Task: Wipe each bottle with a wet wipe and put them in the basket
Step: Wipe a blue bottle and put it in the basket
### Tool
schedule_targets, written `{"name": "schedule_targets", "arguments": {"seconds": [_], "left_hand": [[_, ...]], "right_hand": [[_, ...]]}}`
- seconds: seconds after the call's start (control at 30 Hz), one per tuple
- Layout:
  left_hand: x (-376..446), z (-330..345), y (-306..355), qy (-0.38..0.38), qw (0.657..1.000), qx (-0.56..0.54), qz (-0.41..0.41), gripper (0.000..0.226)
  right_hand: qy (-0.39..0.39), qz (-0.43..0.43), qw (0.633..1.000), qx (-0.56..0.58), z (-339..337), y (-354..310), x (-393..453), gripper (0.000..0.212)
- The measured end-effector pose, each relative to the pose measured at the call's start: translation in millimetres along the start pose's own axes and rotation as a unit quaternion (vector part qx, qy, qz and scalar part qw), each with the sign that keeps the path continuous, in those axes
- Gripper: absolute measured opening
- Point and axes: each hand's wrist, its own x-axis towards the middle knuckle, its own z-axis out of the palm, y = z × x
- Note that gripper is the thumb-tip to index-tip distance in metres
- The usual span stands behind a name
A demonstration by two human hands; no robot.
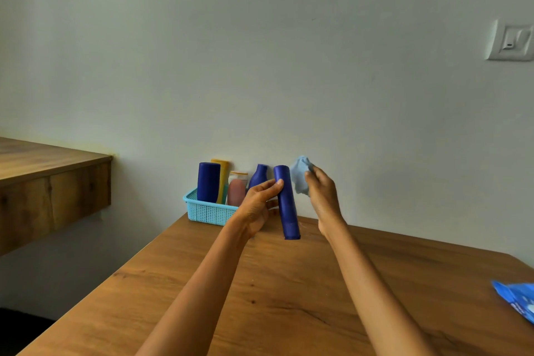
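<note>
The left hand [261, 205], at frame centre, grips a tall dark blue bottle [286, 202] between thumb and fingers and holds it nearly upright above the table [260, 292]. The right hand [322, 192], just right of the bottle, pinches a crumpled light blue wipe [300, 176]; the wipe sits beside the bottle's upper part, and contact cannot be determined. Behind the left hand, a light blue basket [206, 211] stands on the table's far edge against the wall. It contains a dark blue bottle [208, 181], a yellow bottle [223, 179], a pink bottle [237, 189] and a rounded blue bottle [259, 176]. A blue packet [517, 299] lies at the right edge of the frame. A wall switch [511, 41] is at upper right. A wooden shelf [49, 182] is at left.
</note>
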Motion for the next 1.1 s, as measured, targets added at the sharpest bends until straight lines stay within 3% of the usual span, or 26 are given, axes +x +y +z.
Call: {"name": "schedule_targets", "arguments": {"seconds": [0.1,0.27,0.4,0.5,0.6,0.83,0.93,1.0,1.1], "left_hand": [[2,6,-1,-0.018,1.0,0.009,0.001,0.039],[4,-2,10,0.027,0.998,-0.054,0.012,0.041],[3,-5,10,0.036,0.998,-0.051,0.013,0.05],[0,5,7,-0.001,1.0,-0.001,-0.019,0.043],[-1,16,3,-0.044,0.998,0.015,-0.05,0.045],[2,11,8,-0.022,0.999,-0.008,-0.029,0.034],[0,12,5,-0.015,0.999,0.003,-0.048,0.034],[0,13,5,-0.025,0.998,0.01,-0.058,0.04],[0,15,7,-0.034,0.997,0.026,-0.06,0.05]], "right_hand": [[-0.034,-0.038,0.998,-0.036,15,3,-8,0.039],[-0.046,-0.186,0.973,-0.126,26,1,-18,0.035],[-0.05,-0.157,0.976,-0.141,4,2,-4,0.022],[0.018,-0.115,0.986,-0.118,-10,10,-1,0.012],[0.073,-0.128,0.986,-0.075,-16,10,-1,0.011],[-0.034,-0.104,0.989,-0.097,-20,0,3,0.012],[0.024,-0.13,0.981,-0.142,-24,5,5,0.008],[0.052,-0.164,0.973,-0.154,-24,7,6,0.016],[0.031,-0.201,0.967,-0.152,-18,2,4,0.02]]}}
